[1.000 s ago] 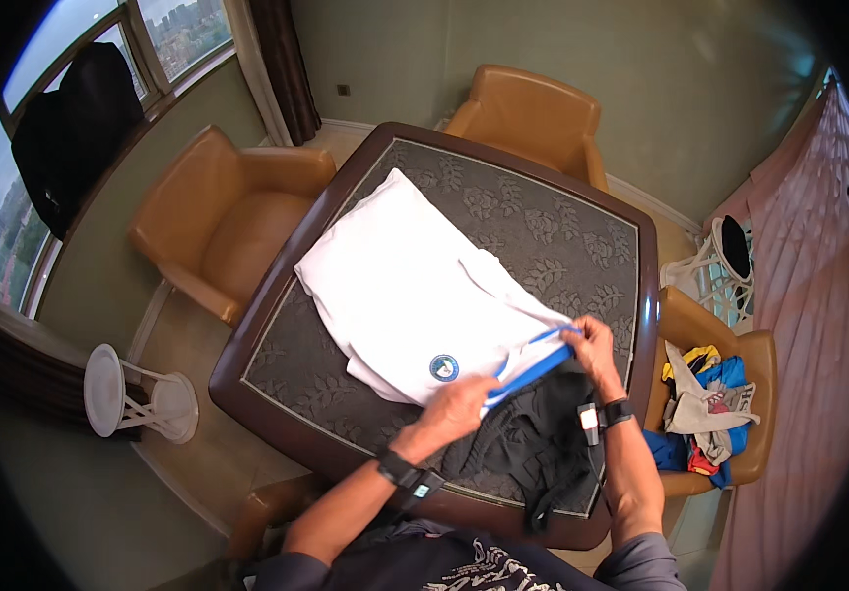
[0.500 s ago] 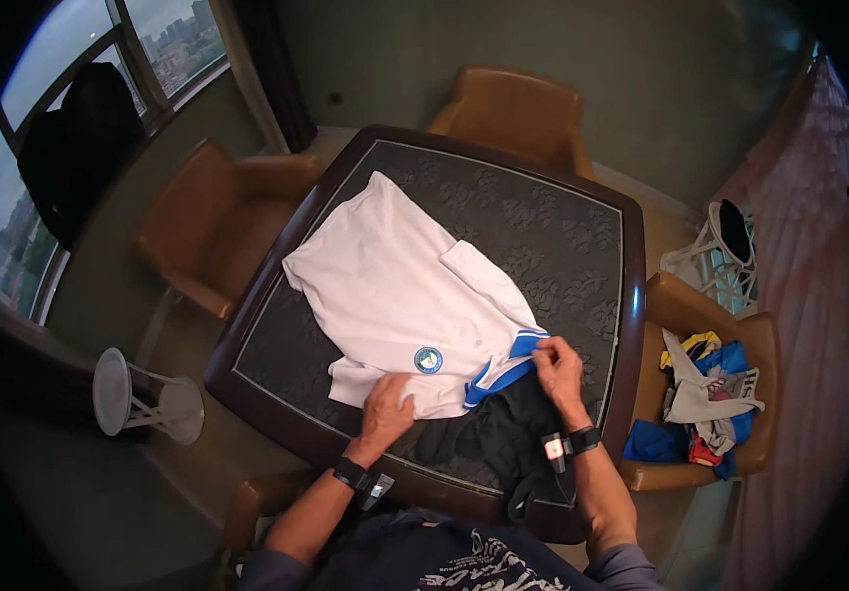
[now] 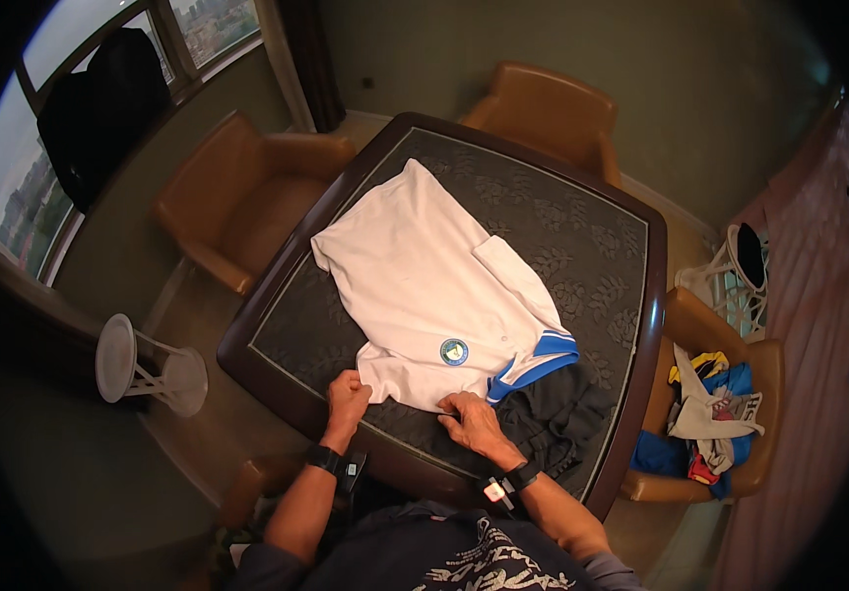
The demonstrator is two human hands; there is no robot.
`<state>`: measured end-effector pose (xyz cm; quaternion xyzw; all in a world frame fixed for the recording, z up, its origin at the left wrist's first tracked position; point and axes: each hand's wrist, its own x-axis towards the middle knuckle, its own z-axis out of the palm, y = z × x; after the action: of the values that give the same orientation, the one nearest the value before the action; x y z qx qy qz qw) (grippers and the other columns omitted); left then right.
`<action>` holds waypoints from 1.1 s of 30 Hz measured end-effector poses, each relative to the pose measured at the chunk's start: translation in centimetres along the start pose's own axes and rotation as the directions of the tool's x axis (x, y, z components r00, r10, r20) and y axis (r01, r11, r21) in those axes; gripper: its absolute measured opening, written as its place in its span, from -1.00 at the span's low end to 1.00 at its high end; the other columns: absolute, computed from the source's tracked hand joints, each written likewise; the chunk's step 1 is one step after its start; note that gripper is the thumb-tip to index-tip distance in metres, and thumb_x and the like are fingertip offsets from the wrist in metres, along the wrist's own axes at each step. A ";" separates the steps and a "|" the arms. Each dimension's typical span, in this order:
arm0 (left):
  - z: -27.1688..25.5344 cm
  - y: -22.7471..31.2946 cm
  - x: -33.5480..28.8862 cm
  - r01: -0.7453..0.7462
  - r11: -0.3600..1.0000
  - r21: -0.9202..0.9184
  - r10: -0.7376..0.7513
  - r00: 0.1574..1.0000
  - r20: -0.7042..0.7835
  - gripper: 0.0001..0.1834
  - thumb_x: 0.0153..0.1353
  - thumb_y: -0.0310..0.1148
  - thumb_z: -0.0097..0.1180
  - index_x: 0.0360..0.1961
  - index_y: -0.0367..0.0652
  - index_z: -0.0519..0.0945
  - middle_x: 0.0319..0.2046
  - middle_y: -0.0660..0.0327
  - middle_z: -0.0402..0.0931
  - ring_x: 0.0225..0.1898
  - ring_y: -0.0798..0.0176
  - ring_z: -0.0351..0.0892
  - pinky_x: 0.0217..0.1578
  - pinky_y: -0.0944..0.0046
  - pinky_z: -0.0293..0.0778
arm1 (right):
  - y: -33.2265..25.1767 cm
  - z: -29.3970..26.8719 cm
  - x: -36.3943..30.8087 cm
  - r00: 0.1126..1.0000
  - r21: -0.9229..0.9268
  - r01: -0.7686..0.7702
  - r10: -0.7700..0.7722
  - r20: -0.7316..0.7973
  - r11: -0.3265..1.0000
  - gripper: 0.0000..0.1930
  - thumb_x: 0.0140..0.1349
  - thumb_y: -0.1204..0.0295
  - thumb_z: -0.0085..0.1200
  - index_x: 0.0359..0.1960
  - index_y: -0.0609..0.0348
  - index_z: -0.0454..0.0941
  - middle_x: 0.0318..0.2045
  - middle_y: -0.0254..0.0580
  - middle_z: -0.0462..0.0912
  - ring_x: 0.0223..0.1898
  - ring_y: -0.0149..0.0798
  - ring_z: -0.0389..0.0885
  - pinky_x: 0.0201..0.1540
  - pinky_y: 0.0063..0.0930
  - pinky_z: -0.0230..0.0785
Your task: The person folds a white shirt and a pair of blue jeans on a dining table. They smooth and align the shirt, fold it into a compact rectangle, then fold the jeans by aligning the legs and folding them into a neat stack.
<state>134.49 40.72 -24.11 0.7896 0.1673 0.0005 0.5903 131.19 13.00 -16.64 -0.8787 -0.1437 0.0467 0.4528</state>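
Note:
A white polo shirt [image 3: 415, 271] with a blue collar [image 3: 543, 362] and a round chest badge [image 3: 454, 352] lies spread on the table, its collar toward the near right. My left hand [image 3: 348, 402] is closed on the outer corner of the near sleeve, fingertips pinching the cloth. On the shirt's near edge, between that sleeve and the collar, my right hand [image 3: 476, 426] has its curled fingers gripping the fabric. A crumpled black garment [image 3: 557, 414] lies beside my right hand, partly under the collar.
The square table [image 3: 597, 236] has a dark patterned top and a raised wooden rim. Brown armchairs [image 3: 543, 108] stand around it; the right one holds a pile of clothes [image 3: 715, 409]. White stools [image 3: 183, 379] stand at left and far right.
My right hand has let go of the collar and moved left to the shirt's near edge. My left hand has shifted left to the sleeve corner. The whole view has shifted slightly.

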 end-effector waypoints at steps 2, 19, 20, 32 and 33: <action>0.3 3.9 -2.7 0.110 0.974 -0.197 -0.089 0.990 0.112 -0.76 0.02 -0.60 0.15 -0.22 -0.33 0.56 -0.48 0.22 0.60 -0.50 0.41 0.53 -0.49 0.37 0.45 | 0.1 0.0 -0.7 0.999 0.000 -0.034 0.034 -0.008 0.999 -0.74 0.05 0.46 0.28 -0.19 0.19 0.62 -0.37 -0.03 0.63 -0.23 0.08 0.58 -0.18 -0.10 0.43; -3.7 11.2 -8.9 0.287 0.907 -0.309 -0.121 0.879 0.461 -0.80 0.19 -0.54 0.18 -0.17 -0.32 0.51 -0.42 0.21 0.58 -0.47 0.41 0.57 -0.47 0.44 0.47 | -6.7 4.9 0.3 0.970 -0.147 0.238 -0.243 -0.023 0.960 -0.51 -0.02 0.43 0.30 0.03 0.12 0.55 -0.40 -0.03 0.53 -0.34 0.10 0.55 -0.29 -0.06 0.41; -3.6 11.2 -8.5 0.306 0.906 -0.293 -0.128 0.857 0.500 -0.80 0.20 -0.54 0.17 -0.16 -0.32 0.51 -0.40 0.22 0.59 -0.44 0.42 0.57 -0.44 0.44 0.48 | -6.4 5.4 0.5 0.979 -0.156 0.197 -0.202 -0.017 0.968 -0.59 0.00 0.44 0.27 -0.03 0.13 0.59 -0.39 0.00 0.54 -0.34 0.11 0.57 -0.29 -0.06 0.42; -2.9 10.1 -1.0 -0.687 0.707 0.167 0.499 0.652 0.571 -0.49 -0.04 -0.53 0.31 0.04 -0.16 0.60 0.10 0.04 0.47 0.10 -0.05 0.49 0.00 0.12 0.52 | -8.8 3.8 0.9 0.917 0.429 -0.357 0.398 -0.008 0.830 -0.81 0.26 0.41 0.12 -0.23 0.30 0.65 -0.50 -0.19 0.62 -0.48 -0.45 0.47 -0.40 -0.49 0.35; -2.8 9.1 0.0 -0.680 0.728 0.084 0.517 0.626 0.584 -0.54 -0.04 -0.54 0.29 -0.01 -0.17 0.61 0.02 0.03 0.51 0.05 -0.06 0.52 -0.02 0.11 0.52 | -9.5 3.8 1.0 0.919 0.431 -0.350 0.394 -0.013 0.832 -0.84 0.28 0.44 0.08 -0.26 0.29 0.64 -0.52 -0.28 0.59 -0.49 -0.50 0.43 -0.43 -0.54 0.30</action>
<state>136.33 41.08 -14.73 0.8472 -0.2771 -0.0404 0.4516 129.36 21.47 -11.09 -0.7728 0.0665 0.1191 0.6198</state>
